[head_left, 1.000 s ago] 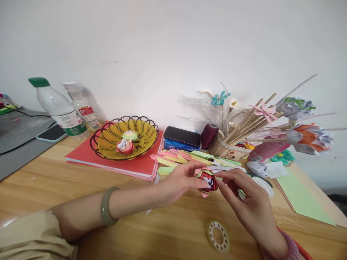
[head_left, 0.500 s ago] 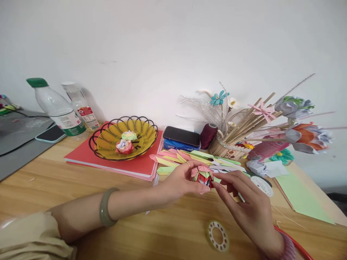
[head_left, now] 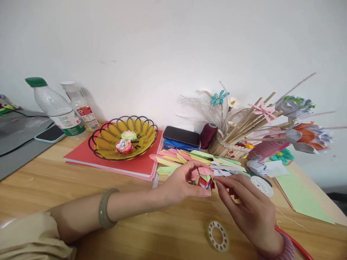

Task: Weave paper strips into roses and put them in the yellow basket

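A small folded paper flower [head_left: 204,177] in pink, pale green, red and white is held above the table. My left hand [head_left: 187,184] grips it from the left, fingers over the top and thumb along the near side. My right hand [head_left: 246,206] pinches at the flower's right edge with thumb and forefinger; the other fingers are curled. Just behind the flower lies a spread of folded paper strips [head_left: 176,157] in pink, yellow, green and white. A roll of clear tape [head_left: 217,236] lies flat on the table in front of my hands.
A yellow woven basket [head_left: 101,146] holding two paper flowers stands on red paper [head_left: 78,155] at the left. Two plastic bottles [head_left: 67,121] stand beside it. A phone [head_left: 181,135] rests on a blue pack. At right are a straw pot [head_left: 225,150] of sticks and flowers, and green paper [head_left: 303,198].
The paper flower has tilted slightly in my left hand, showing more of its red layer. My right hand has shifted a little to the right and down, still pinching its edge.
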### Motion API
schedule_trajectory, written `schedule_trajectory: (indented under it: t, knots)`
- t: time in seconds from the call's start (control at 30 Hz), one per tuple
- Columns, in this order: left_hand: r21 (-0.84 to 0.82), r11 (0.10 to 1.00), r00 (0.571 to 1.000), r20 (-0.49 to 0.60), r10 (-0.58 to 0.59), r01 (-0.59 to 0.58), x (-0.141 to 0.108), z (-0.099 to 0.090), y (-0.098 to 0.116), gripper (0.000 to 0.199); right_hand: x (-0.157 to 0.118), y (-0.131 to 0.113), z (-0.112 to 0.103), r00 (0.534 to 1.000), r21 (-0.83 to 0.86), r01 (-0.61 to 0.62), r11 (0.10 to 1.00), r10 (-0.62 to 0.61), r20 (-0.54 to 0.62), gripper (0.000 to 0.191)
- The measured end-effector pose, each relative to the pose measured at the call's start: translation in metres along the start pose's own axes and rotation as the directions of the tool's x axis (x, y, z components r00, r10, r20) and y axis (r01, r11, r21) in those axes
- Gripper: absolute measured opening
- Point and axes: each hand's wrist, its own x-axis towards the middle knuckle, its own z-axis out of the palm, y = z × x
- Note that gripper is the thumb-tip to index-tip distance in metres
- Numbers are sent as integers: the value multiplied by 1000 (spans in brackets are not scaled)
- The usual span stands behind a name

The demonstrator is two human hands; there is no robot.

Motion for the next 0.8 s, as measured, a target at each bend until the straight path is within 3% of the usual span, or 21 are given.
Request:
schedule_trajectory:
  t: [0.17,0.27,0.37,0.43,0.5,0.63,0.7,0.8]
  knots:
    - [35,999,1000,15,-7,7,0,-1,1,49,8,-1,-2,969,185,-238,953,220,113,8]
    - [44,999,999,48,-22,20,0,-1,2,49,13,0,-4,923,251,-369,895,320,215,17]
    - [28,999,998,57,-40,38,1,-1,3,49,14,1,-4,906,269,-400,876,333,262,20]
    - [15,999,998,51,-45,44,1,-1,3,48,11,2,-1,935,204,-334,920,295,198,15]
    - [2,999,997,59,-49,49,1,-1,2,48,5,3,2,979,60,-193,979,187,81,4]
    - [-9,999,998,63,-31,32,1,-1,0,48,-3,5,4,997,-192,77,978,-81,-14,17]
    - [-1,1000,998,55,-18,18,1,-1,-1,48,-4,4,3,991,-233,127,964,-135,-19,21]
    - [-8,1000,999,48,-21,22,0,-1,-2,50,-3,2,1,994,-177,106,978,-109,-9,23]
